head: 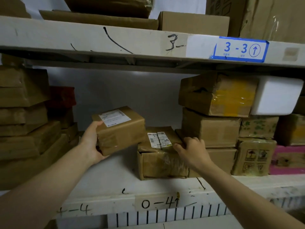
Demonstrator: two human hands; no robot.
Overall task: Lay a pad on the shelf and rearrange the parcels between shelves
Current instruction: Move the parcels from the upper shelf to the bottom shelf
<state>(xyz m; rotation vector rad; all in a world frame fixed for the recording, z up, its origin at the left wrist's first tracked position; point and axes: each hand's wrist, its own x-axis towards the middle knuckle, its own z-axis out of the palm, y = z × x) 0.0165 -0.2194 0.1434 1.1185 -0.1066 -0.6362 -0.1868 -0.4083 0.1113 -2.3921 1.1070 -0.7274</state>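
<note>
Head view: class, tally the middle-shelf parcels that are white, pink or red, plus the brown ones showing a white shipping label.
White parcel: 1
Pink parcel: 1
Red parcel: 1
Brown labelled parcels, the held parcel and the resting parcel: 2
Total: 5

white shelf (pixel 105 184) bears a taped brown parcel (pixel 158 166), a left stack (pixel 24 162), a right stack (pixel 214 159), seemingly a pink box (pixel 287 162).

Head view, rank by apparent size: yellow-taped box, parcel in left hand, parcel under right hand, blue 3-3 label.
1. Yellow-taped box
2. Parcel in left hand and parcel under right hand: too alike to rank
3. Blue 3-3 label, smallest
</note>
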